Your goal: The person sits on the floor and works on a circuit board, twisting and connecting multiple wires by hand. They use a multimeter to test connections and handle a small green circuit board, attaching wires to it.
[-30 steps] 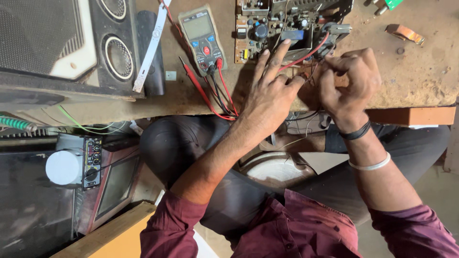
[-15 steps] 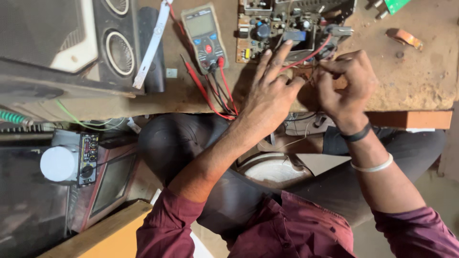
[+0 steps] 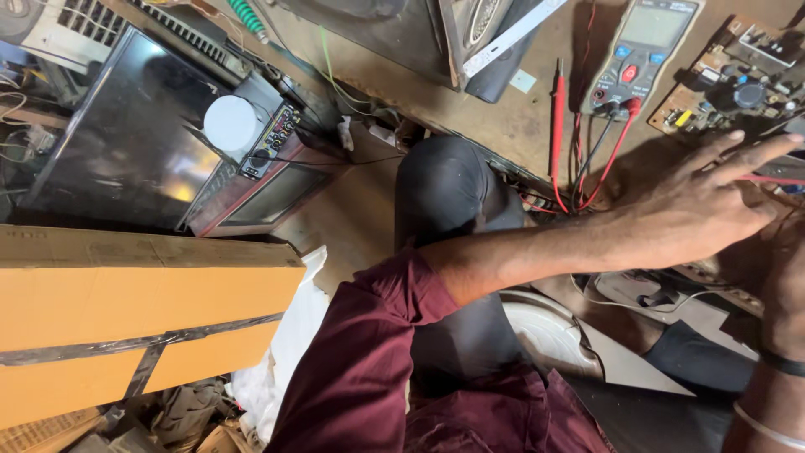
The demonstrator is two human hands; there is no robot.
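Observation:
My left hand (image 3: 704,205) reaches out over the edge of the brown workbench (image 3: 503,117) with its fingers spread and straight. The fingertips lie by a red wire (image 3: 767,179) at the lower edge of a circuit board (image 3: 738,84). Only the back of my right hand (image 3: 780,268) and its wrist with a black band and a metal bangle show at the right border, and its fingers are cut off. A grey multimeter (image 3: 641,50) lies above my left hand, with its red and black leads running down and a red probe (image 3: 558,117) lying beside it.
A speaker cabinet (image 3: 394,33) stands on the bench at the top. Left of my knee (image 3: 444,193) sit a dark flat screen (image 3: 117,143), a small device with a white round cap (image 3: 233,122) and a large cardboard box (image 3: 142,319).
The view has swung left and closer. My left hand's fingers have stretched flat, and my right hand has slid mostly out of view at the right edge.

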